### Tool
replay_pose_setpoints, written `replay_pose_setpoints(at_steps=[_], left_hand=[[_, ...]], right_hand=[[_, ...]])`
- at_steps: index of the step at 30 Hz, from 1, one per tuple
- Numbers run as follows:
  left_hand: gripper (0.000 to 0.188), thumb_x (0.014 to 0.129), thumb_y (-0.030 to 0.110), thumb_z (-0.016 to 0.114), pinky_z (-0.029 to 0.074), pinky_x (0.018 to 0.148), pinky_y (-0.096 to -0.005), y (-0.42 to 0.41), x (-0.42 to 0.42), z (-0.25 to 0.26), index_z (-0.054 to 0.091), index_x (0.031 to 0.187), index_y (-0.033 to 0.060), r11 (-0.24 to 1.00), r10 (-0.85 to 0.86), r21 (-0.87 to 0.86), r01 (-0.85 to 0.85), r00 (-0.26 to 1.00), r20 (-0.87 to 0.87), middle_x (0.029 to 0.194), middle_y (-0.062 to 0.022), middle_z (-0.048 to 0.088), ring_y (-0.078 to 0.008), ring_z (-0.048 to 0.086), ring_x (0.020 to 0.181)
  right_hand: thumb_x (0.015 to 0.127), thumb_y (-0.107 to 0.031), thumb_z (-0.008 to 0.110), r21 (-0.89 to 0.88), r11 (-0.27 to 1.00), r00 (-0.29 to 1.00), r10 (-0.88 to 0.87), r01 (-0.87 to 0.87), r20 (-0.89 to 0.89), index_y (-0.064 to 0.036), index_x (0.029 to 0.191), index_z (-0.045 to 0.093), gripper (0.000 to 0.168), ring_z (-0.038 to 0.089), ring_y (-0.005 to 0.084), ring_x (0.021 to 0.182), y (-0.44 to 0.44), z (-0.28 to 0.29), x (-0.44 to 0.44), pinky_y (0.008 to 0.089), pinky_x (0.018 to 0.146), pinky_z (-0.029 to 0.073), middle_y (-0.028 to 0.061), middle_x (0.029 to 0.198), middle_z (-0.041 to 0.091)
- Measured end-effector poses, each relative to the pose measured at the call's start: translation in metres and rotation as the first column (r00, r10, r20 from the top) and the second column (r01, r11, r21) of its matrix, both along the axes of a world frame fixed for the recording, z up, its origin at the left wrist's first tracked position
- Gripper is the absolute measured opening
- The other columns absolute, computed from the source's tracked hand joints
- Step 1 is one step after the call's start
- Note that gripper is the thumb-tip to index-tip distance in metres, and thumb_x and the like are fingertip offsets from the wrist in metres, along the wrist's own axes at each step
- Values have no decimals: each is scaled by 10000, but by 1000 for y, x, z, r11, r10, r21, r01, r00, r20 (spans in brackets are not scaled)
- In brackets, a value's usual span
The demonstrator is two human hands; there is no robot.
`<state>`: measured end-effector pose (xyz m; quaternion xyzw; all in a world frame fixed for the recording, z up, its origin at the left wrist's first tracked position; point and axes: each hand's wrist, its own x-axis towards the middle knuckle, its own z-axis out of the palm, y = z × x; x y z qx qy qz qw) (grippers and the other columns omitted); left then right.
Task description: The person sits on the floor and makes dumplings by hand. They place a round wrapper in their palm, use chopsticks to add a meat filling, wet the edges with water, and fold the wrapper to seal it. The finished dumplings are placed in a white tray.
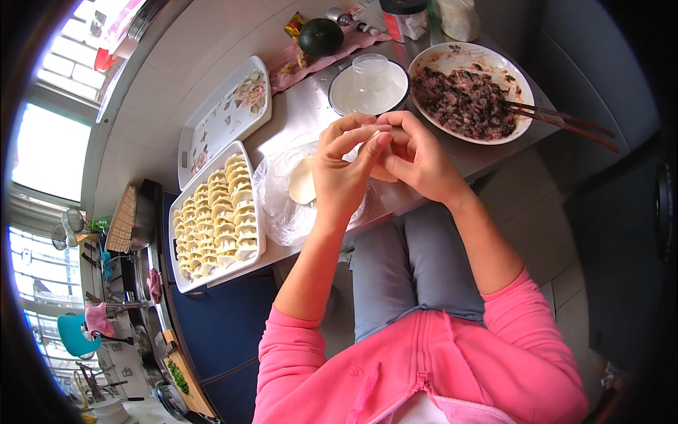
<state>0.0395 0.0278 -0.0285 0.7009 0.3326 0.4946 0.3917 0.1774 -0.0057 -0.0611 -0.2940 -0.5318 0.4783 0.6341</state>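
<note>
My left hand (347, 161) and my right hand (416, 159) meet above the table edge, fingertips pinched together on a folded dumpling (382, 172), mostly hidden by the fingers. Left of them, round dough wrappers (303, 181) lie on a clear plastic bag (275, 212). Rows of shaped dumplings (218, 212) fill a white tray (259, 225) at the left. Beyond my right hand, a white bowl (522, 87) holds minced filling (469, 100), with brown chopsticks (572, 122) resting in it. A dark-rimmed bowl (341, 95) with a clear plastic cup (371, 71) in it stands just beyond my hands.
A floral tray (217, 122) lies behind the dumpling tray. Farther back are a dark green round fruit or vegetable (321, 37) on a pink cloth (286, 71), and a black-lidded container (403, 21). At lower left, a cutting board (193, 384) holds chopped greens (178, 376).
</note>
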Motion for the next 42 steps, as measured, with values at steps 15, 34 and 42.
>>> replay_pose_setpoints(at_steps=[15,34,42], left_hand=[[117,816,92,707,450,886,-324,-2,6,3,716,910,23,985,2,174,7,999,-48,967,-79,689,-224,585,1002],[309,801,154,711,431,862,-371,3,6,13,642,1084,51,873,155,488,-13,956,-251,1018,-78,641,-248,585,932],[256,851,61,681,488,744,-254,-15,-21,5,582,1079,-2,997,31,75,-19,986,-166,984,-78,620,-122,604,871]], right_hand=[[908,-19,577,-11,1000,999,22,-22,-25,-1,1185,447,306,576,82,882,1,2,0,242,769,481,50,946,606],[926,-105,606,27,998,997,64,-63,-41,-1,1211,430,351,567,81,854,3,-5,1,242,757,477,55,943,600],[902,-64,591,-22,999,1000,24,-24,5,-4,1232,418,378,559,84,872,2,1,2,239,781,459,60,995,618]])
